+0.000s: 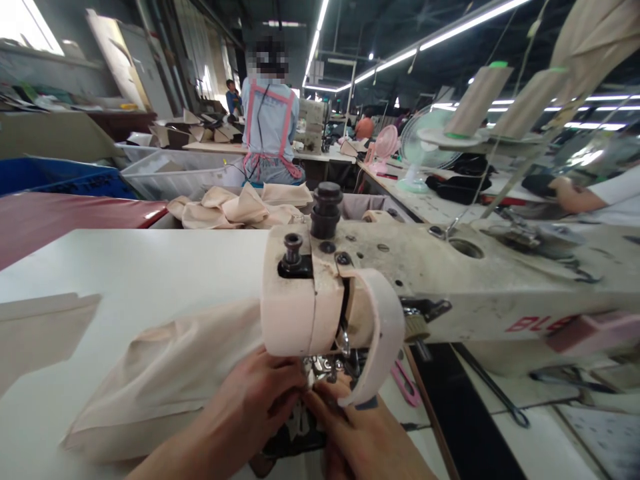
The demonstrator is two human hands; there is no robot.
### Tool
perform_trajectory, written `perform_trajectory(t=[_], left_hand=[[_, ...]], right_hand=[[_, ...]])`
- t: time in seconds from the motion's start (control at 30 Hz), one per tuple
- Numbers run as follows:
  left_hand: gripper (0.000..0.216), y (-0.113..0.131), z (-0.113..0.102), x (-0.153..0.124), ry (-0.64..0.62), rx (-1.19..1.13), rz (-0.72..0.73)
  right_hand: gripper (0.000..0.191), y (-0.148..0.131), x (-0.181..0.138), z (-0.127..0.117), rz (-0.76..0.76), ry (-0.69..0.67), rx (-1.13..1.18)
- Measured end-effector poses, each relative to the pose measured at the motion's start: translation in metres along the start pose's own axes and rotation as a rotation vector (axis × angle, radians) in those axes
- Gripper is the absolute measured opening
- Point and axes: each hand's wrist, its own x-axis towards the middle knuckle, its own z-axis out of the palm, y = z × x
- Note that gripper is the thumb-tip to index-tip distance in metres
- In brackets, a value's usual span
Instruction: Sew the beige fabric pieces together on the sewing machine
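A large factory hall with a dark ceiling [380,27] crossed by long strip lights [470,23]. Rows of pale worktables [425,203] run into the far distance on the right. On the left stand a blue bin [60,177] and a dark red surface [55,217]. A small fan [423,143] sits on the right table.

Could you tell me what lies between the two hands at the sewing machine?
In the head view, the metal presser foot sits between the left hand and right hand, under the sewing machine head.
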Motion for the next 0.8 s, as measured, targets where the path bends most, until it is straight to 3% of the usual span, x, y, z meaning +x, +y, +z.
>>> perform_trajectory(t=[0.3,0.5,0.8], left_hand=[[0.016,-0.011,0.014,-0.015,0.03,-0.121,-0.211],[0.019,0.004,0.01,-0.002,0.062,0.006,-0.077],[0.02,0.003,-0.001,0.003,-0.154,-0.096,-0.169]], right_hand=[[0.053,-0.002,0.0,-0.002,0.059,0.101,0.085],[0.048,-0.003,0.002,0.0,0.075,0.092,0.133],[0.053,-0.005,0.001,-0.003,0.117,0.032,0.188]])
